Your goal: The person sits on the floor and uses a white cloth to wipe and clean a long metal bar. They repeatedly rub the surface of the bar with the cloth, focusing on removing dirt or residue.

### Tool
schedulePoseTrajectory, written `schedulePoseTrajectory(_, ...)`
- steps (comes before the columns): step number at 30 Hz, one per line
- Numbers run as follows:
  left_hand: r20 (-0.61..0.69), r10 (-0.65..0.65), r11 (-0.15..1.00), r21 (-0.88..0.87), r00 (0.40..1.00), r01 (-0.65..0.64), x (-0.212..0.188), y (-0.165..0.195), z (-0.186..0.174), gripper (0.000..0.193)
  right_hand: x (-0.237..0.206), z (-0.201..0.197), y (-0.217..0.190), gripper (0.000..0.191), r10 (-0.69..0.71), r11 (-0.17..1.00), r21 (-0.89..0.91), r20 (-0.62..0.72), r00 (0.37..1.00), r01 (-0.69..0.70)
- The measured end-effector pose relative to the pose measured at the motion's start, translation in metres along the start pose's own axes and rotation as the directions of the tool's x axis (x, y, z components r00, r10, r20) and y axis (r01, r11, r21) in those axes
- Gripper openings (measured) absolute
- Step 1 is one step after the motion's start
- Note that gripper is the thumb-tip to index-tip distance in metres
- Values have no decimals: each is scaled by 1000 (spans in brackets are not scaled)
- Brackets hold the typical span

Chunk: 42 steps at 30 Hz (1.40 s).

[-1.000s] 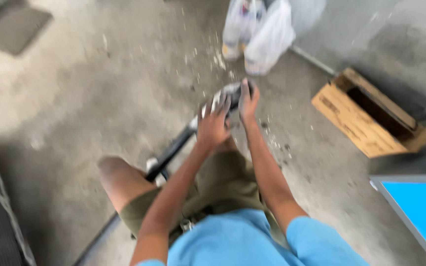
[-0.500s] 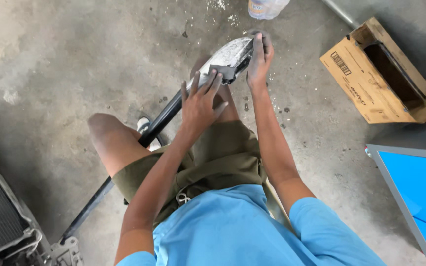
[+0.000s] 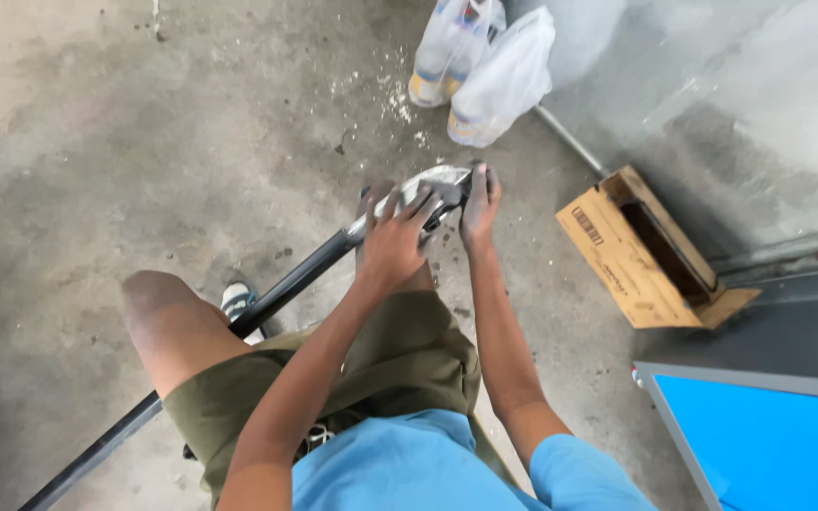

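I crouch on a concrete floor over a long black-handled tool [image 3: 286,284] that ends in a dusty grey metal head [image 3: 433,180]. My left hand [image 3: 392,244] is pressed over the neck where the handle meets the head, its fingers spread across the metal. My right hand [image 3: 478,203] grips the far right edge of the head. The handle runs back under my left knee [image 3: 168,317] toward the lower left. Part of the head is hidden under both hands.
Two white plastic bags [image 3: 485,66] holding bottles stand on the floor beyond the tool. An open cardboard box [image 3: 631,251] lies to the right by a grey wall. A blue panel in a grey frame [image 3: 759,440] sits at the lower right.
The view has shifted, so the bags show in full again. Both hands stay on the tool head, with the left fingers spread further over the metal.
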State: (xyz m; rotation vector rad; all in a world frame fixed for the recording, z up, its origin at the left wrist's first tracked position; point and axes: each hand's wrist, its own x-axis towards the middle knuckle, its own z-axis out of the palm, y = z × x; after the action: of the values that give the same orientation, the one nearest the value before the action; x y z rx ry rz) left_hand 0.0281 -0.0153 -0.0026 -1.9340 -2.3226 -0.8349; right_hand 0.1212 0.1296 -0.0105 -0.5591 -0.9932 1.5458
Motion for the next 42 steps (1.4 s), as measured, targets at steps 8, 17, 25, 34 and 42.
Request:
schedulePoseTrajectory(8,54,-149,987,-48,987,151,-35,-29,-14,75,5,19,6,26,-94,992,-90,-84,992,87)
schedulePoseTrajectory(17,4,-96,995,-31,995,96,31,-2,-7,79,0,25,-4,25,-84,991,-108,-20,996,81)
schedulePoseTrajectory(25,65,-179,981,-61,982,183,-38,-38,-19,83,1,14,15,25,-216,970,-107,37,976,219)
schedulePoseTrajectory(34,-34,-81,989,-126,996,76,14,-4,11,85,8,0,10,22,-162,984,-83,-100,982,154)
schedulePoseTrajectory(42,40,-66,994,-90,997,69,2,-6,7,87,-2,-15,21,27,-121,989,-89,-43,992,117)
